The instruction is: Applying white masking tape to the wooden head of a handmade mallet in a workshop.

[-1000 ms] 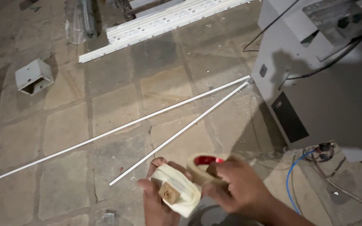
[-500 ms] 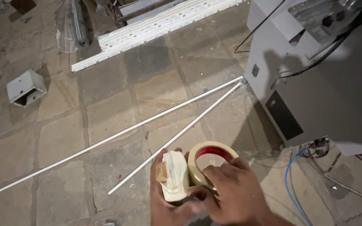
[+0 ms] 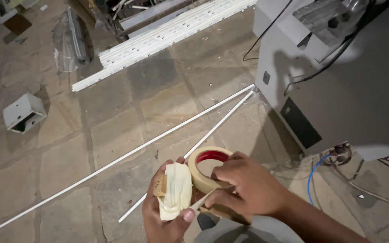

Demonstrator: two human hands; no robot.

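Now the roll of masking tape [image 3: 210, 168] sits upright near the bottom centre of the frame, turned more face-on than a moment ago — its red core shows. The right hand [image 3: 244, 191] closes over it, fingers [image 3: 221, 173] curled on the rim and pinching a tape strip. The left hand [image 3: 160, 216] grips a tape-wrapped bundle [image 3: 174, 189] just beside it, above two white rods [image 3: 194, 146] on the stone floor [image 3: 113, 135].

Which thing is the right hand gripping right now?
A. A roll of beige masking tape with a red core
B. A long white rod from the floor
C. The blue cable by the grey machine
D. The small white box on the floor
A: the right hand has its fingers around the tape roll, while the left hand holds a tape-wrapped bundle.
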